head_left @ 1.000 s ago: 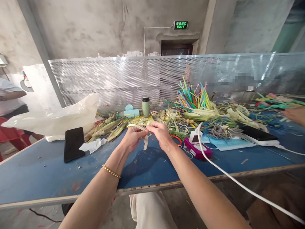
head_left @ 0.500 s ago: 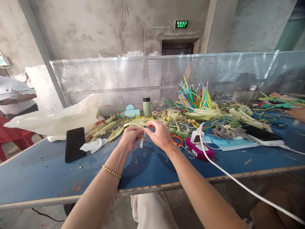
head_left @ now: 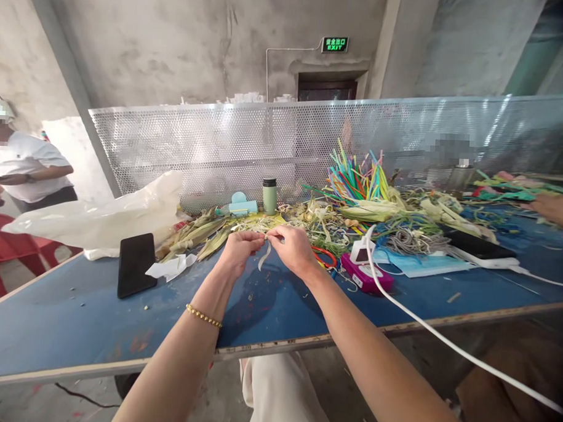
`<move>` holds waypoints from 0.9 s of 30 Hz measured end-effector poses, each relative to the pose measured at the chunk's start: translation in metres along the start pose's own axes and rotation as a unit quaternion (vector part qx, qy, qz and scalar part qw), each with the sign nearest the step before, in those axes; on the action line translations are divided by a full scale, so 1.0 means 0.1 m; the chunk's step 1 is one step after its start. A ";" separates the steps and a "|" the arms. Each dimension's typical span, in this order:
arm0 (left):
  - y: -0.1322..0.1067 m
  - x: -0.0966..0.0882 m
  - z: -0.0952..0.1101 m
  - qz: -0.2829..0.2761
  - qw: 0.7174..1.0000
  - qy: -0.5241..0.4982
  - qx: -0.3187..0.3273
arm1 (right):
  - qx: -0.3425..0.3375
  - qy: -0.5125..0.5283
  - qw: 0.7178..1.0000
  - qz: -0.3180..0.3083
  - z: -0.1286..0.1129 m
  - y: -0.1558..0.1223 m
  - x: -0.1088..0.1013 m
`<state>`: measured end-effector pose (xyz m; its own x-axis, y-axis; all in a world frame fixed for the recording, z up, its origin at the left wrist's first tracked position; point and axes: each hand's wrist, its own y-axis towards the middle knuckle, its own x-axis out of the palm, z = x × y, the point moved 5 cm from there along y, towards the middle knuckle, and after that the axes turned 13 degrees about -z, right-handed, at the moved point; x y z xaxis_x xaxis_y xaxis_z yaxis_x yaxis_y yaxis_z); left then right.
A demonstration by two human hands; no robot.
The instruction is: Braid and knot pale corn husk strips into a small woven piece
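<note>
Above the blue table (head_left: 180, 330), my left hand (head_left: 240, 251) and my right hand (head_left: 292, 249) meet fingertip to fingertip. Both are closed in a pinch on a thin, pale strip of husk (head_left: 264, 258), whose loose end hangs down between them. The fingers hide the gripped part of it. Just beyond my hands lie dried corn husks (head_left: 195, 234) and a tangle of pale fibres (head_left: 325, 215). A gold bead bracelet (head_left: 204, 316) circles my left wrist.
A black phone (head_left: 136, 265) and white plastic bag (head_left: 110, 220) lie left. Behind stand a green bottle (head_left: 269, 198) and colourful strips (head_left: 356, 177). Right are a purple box (head_left: 365, 274), white cable (head_left: 425, 324) and another person's hand (head_left: 556, 208). A person (head_left: 36, 165) stands far left.
My fingertips have come closer together, and the right fingers have closed down at the strip. Its hanging end has swung and now curves. The person at far left shows more in view.
</note>
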<state>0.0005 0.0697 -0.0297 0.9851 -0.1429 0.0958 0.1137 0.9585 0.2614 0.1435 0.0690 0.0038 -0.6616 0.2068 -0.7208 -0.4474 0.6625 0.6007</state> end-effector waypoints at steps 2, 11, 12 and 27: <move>0.01 -0.02 0.02 0.009 0.999 0.043 0.015 | -0.005 0.007 1.000 -0.002 0.00 0.00 0.00; 0.06 -0.05 0.06 0.017 0.983 0.156 0.095 | 0.004 0.050 0.999 -0.018 0.04 0.00 0.02; 0.05 -0.03 0.07 0.013 0.983 0.157 0.091 | 0.004 0.051 0.999 -0.017 0.04 0.00 0.02; 0.01 0.03 0.07 -0.011 0.995 0.092 0.039 | 0.035 0.067 0.997 -0.008 0.06 0.00 0.07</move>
<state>0.0024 0.0685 -0.0220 0.9903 -0.1093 -0.0853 0.1319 0.9324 0.3366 0.1426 0.0750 -0.0039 -0.7312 0.1020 -0.6744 -0.4174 0.7151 0.5607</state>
